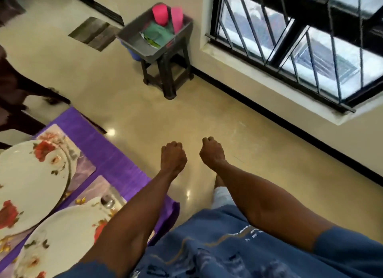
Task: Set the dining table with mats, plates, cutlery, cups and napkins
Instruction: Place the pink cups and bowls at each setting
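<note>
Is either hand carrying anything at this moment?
No, the left hand and right hand are both curled into fists over the floor, holding nothing.

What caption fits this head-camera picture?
Both fists, left hand and right hand, empty, facing pink cups in a grey tray across the floor.

Small white print on blue shirt (244, 234), too blurred to read.
</note>
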